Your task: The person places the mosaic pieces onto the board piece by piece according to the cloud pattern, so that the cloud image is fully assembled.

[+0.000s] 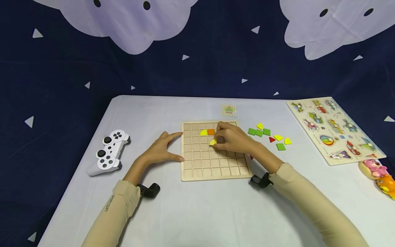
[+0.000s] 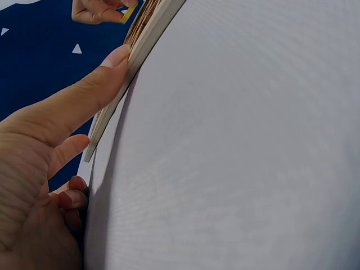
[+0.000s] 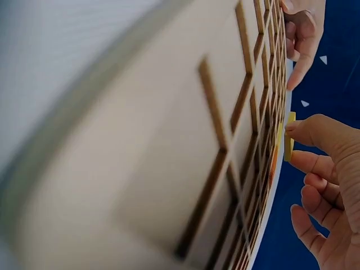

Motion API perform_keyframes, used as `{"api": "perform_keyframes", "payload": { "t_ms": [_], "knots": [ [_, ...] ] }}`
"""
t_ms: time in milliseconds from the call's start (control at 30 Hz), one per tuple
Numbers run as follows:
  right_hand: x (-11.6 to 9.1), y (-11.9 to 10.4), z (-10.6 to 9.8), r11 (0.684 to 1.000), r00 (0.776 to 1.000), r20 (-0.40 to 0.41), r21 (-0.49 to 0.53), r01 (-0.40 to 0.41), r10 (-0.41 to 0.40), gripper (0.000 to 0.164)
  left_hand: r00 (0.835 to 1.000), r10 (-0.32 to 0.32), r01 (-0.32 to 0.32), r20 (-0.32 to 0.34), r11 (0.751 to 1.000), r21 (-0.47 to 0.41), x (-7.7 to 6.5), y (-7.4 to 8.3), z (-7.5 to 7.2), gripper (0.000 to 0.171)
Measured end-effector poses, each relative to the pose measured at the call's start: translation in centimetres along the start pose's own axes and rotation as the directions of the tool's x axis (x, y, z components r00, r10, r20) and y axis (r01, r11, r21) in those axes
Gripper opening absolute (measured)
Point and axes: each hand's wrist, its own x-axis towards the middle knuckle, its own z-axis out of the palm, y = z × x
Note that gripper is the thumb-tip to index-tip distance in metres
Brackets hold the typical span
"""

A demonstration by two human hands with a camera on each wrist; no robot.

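Note:
A wooden grid board (image 1: 197, 174) lies flat on the white table. In its upper rows sit a yellow quarter-round tile (image 1: 203, 132) and, beside it, an orange square tile (image 1: 211, 132). My right hand (image 1: 231, 138) pinches another yellow tile (image 1: 213, 142) between thumb and index finger, just above the grid; the right wrist view shows this yellow tile (image 3: 289, 138) edge-on. At the board's left edge my left hand (image 1: 160, 149) spreads thumb and index finger, both touching the side. The left wrist view shows the left thumb (image 2: 84, 98) against the board's rim.
Right of the board lie several loose green squares (image 1: 266, 132), yellow tiles (image 1: 278, 138) and red triangles (image 1: 272, 139). A small pattern card (image 1: 229, 110) lies behind it. A white game controller (image 1: 110, 151) is at left; a picture puzzle board (image 1: 336, 130) and toy figures (image 1: 374, 168) are at right.

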Motion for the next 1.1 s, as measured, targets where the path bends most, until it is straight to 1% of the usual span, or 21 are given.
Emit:
{"api": "perform_keyframes", "payload": {
  "t_ms": [167,267,400,567,733,900,1000,1100],
  "knots": [
    [0.9,-0.5,0.4,1.000,1.000,0.027,0.018,0.002,-0.003,0.016,1.000,-0.003,0.003,0.010,1.000,-0.010,-0.1,-0.1,0.2,0.104],
    [1.4,-0.8,0.7,1.000,0.999,0.025,0.003,0.022,-0.022,0.016,1.000,-0.009,0.009,0.021,1.000,-0.010,-0.2,-0.2,0.5,0.104],
    [2.3,-1.1,1.1,0.999,0.999,0.009,-0.021,0.047,-0.047,0.016,1.000,-0.012,0.013,0.014,1.000,-0.011,-0.2,-0.1,0.5,0.104],
    [3.4,-1.4,1.4,0.998,0.999,0.023,-0.039,0.047,-0.046,0.018,1.000,-0.013,0.013,0.015,1.000,-0.009,-0.2,-0.1,0.4,0.104],
    [4.2,-1.7,1.7,0.999,0.998,0.047,-0.028,0.030,-0.029,0.020,1.000,-0.010,0.010,0.020,1.000,-0.007,-0.1,-0.1,0.3,0.104],
    [4.7,-1.8,2.1,0.999,0.998,0.054,-0.015,0.032,-0.031,0.019,1.000,-0.010,0.010,0.017,1.000,-0.009,-0.1,-0.1,0.2,0.104],
    [4.9,-1.9,2.2,0.999,0.998,0.049,0.000,0.038,-0.038,0.018,1.000,-0.010,0.010,0.015,1.000,-0.006,-0.1,0.0,0.1,0.104],
    [5.1,-1.9,2.4,0.999,0.998,0.065,0.037,0.015,-0.017,0.017,1.000,-0.011,0.011,0.013,1.000,-0.003,-0.1,0.0,-0.1,0.104]
  ]
}}
